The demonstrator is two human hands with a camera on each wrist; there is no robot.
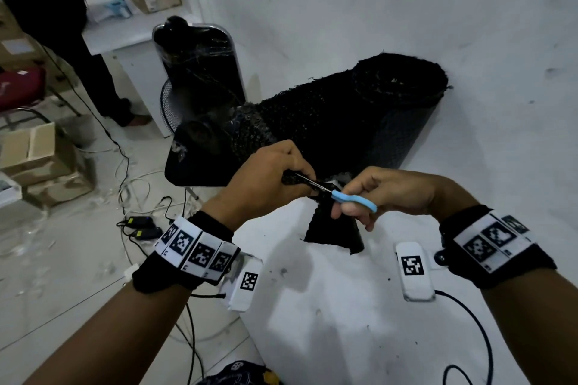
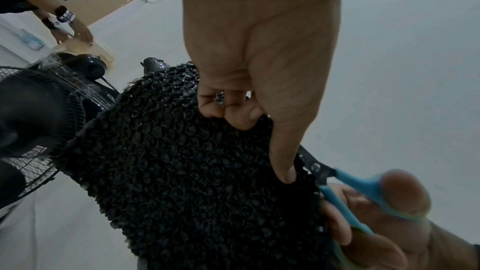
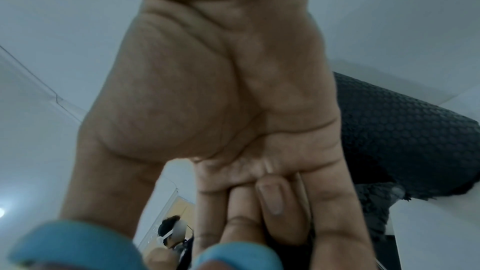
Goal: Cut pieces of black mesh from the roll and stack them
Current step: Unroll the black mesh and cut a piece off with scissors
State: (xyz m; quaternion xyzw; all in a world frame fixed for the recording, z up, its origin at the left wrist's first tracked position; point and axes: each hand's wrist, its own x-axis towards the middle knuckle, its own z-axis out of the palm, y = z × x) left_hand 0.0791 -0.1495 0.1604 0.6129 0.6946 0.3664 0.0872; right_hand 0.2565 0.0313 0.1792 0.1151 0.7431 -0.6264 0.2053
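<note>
A thick roll of black mesh (image 1: pixel 359 109) lies on the white table against the wall; it also shows as the mesh roll (image 3: pixel 405 130) in the right wrist view. My left hand (image 1: pixel 275 175) pinches the edge of a black mesh piece (image 1: pixel 334 228) that hangs down over the table; in the left wrist view the mesh piece (image 2: pixel 187 182) fills the middle under my left hand (image 2: pixel 259 81). My right hand (image 1: pixel 384 194) grips blue-handled scissors (image 1: pixel 347 197), whose blades reach into the mesh beside my left fingers. The scissors (image 2: pixel 348 188) and their blue handles (image 3: pixel 78 245) appear in both wrist views.
A black standing fan (image 1: pixel 200 78) wrapped in film stands left of the roll. Another person (image 1: pixel 56 9) stands at the far left by cardboard boxes (image 1: pixel 34 162). Cables and chargers (image 1: pixel 140 225) lie on the floor. The white table (image 1: pixel 359 322) extends toward me.
</note>
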